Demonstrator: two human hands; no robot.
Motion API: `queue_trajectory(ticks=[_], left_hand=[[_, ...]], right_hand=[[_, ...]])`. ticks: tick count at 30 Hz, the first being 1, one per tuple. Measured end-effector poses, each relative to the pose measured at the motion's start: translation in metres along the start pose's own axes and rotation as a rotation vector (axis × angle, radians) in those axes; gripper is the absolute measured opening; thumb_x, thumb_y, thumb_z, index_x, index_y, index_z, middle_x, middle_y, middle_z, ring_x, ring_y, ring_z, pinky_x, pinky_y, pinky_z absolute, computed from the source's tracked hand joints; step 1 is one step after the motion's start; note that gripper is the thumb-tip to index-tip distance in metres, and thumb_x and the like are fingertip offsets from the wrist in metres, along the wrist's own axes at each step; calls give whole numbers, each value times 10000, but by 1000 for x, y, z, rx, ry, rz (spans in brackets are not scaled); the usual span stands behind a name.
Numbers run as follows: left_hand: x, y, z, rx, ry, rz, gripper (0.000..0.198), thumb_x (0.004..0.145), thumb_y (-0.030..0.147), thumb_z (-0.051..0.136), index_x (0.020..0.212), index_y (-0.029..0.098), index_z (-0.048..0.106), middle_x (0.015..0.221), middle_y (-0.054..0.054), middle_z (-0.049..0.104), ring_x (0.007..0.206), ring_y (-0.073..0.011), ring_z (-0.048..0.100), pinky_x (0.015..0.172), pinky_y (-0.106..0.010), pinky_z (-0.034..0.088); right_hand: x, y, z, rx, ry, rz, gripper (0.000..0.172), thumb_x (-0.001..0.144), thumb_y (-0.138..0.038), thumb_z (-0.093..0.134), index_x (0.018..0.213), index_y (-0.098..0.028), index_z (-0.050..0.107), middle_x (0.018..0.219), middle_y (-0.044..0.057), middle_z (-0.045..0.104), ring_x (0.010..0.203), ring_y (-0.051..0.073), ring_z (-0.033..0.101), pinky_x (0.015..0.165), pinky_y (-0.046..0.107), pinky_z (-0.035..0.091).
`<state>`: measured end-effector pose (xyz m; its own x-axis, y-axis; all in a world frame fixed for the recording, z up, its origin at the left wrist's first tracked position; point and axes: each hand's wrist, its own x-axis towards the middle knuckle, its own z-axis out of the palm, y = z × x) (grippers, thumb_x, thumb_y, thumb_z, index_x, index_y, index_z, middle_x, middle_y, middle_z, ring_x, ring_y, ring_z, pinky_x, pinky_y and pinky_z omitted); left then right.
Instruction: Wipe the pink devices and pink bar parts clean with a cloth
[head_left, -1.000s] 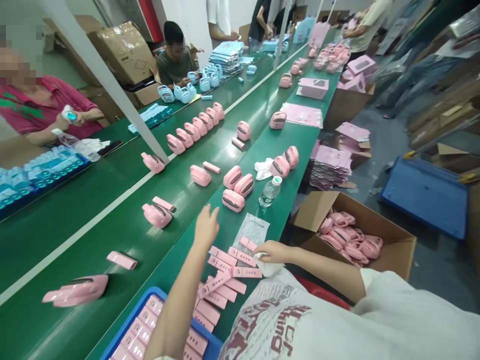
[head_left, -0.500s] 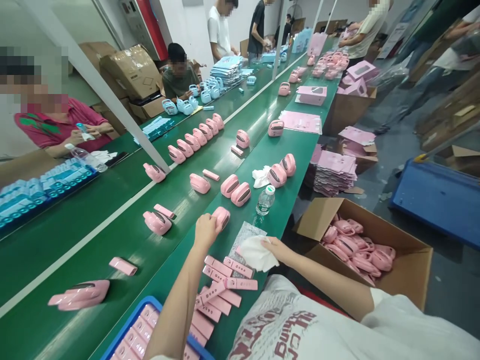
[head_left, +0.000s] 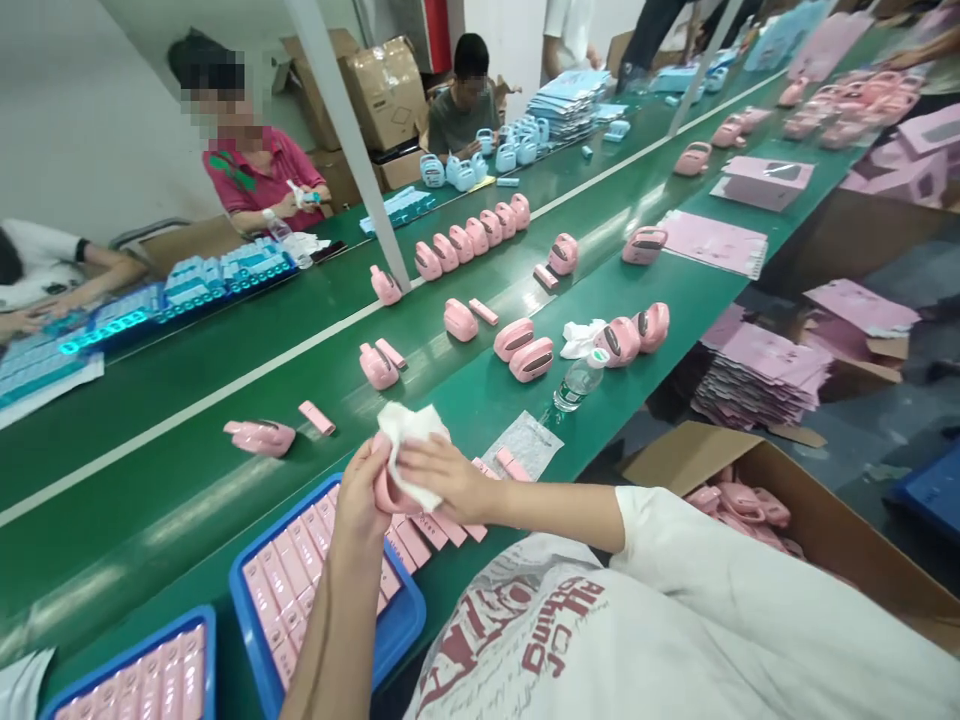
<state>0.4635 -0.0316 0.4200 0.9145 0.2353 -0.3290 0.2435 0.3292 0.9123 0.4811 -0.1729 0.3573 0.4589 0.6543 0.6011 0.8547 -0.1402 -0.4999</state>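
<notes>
pink casing (head_left: pixel 387 493) sits within left hand (head_left: pixel 361 492), against white cloth (head_left: pixel 409 428).

The left arm (head_left: pixel 341 615) goes up toward twelve o'clock with its left hand (head_left: pixel 364 490) curled — and the right arm (head_left: pixel 559 512) points to nine o'clock, its right hand (head_left: pixel 450 478) close beside the left, fingers (head_left: pixel 421 466) nearly straight.

- Capped clear water bottle (head_left: pixel 576 386) standing on my side
- Stacked flat pink boxes (head_left: pixel 765 372) to my right
- Magenta-shirted co-worker (head_left: pixel 259 185) across from me
- White post (head_left: pixel 348 140) ahead, slanting
</notes>
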Motion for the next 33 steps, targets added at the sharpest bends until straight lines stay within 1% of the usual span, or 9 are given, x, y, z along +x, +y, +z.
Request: queue_trajectory(ticks=[3,7,11,13,17,22,25,28,33], left_hand=[[-18,12,-12,-111,35,-53,368,449,311,826,711,114,661,634,-24,657,546,-114,588,520,-190,466],[-33,18,-19,-254,81,-37,248,508,232,799,693,116,682,717,-40,691,663,-136,639,638,-194,512],[-41,24,-19,-220,45,-79,224,592,264,750,762,127,699,707,-43,687,610,-154,626,559,-234,520],[-45,29,-17,-229,25,-69,218,595,266,753,759,131,702,731,-41,694,644,-153,636,590,-227,528],[-55,43,-14,-263,-79,-44,184,603,295,761,681,141,697,738,-36,701,695,-161,649,652,-232,538],[-66,58,-21,-74,-267,-69,376,570,326,757,889,129,728,808,-95,715,652,-225,650,561,-297,526],[-65,63,-25,6,-315,-112,473,558,320,753,979,109,715,859,-124,717,695,-261,658,595,-324,528],[-63,57,-28,-45,-257,-123,476,694,480,633,973,103,715,931,-136,711,846,-315,657,706,-375,535],[-80,21,-28,-35,51,54,638,707,667,526,1103,180,644,1140,-112,651,1127,-348,547,913,-445,476]], right_hand=[[-2,-8,0,-59,-128,-166,489,960,-360,208,1267,-161,532,1332,87,540,1386,108,256,1152,346,146],[6,-12,-2,-58,27,4,591,965,-392,110,1277,-94,514,1361,140,499,1391,138,252,1119,357,245],[5,-25,-4,22,-148,-234,473,955,-416,240,1204,-216,588,1218,58,626,1297,149,413,1121,361,239],[7,-29,-10,115,-94,-104,469,953,-432,259,1198,-208,591,1181,76,640,1205,163,505,1075,358,318],[18,-31,-26,530,206,403,530,918,-521,338,1272,-168,514,1238,119,588,1157,209,534,1000,375,403],[22,-45,-30,1189,59,539,800,618,-615,692,1266,-190,490,1144,82,621,1048,234,584,871,351,489],[18,-63,-24,1358,151,649,740,542,-520,783,1160,-189,545,1044,56,652,949,204,609,801,314,507],[12,-77,-15,1486,259,820,645,544,-512,785,1060,-179,587,938,47,679,837,188,631,731,296,520],[5,-83,-9,1658,424,1006,646,550,-563,762,1047,-188,591,884,48,701,810,205,649,688,305,538]])
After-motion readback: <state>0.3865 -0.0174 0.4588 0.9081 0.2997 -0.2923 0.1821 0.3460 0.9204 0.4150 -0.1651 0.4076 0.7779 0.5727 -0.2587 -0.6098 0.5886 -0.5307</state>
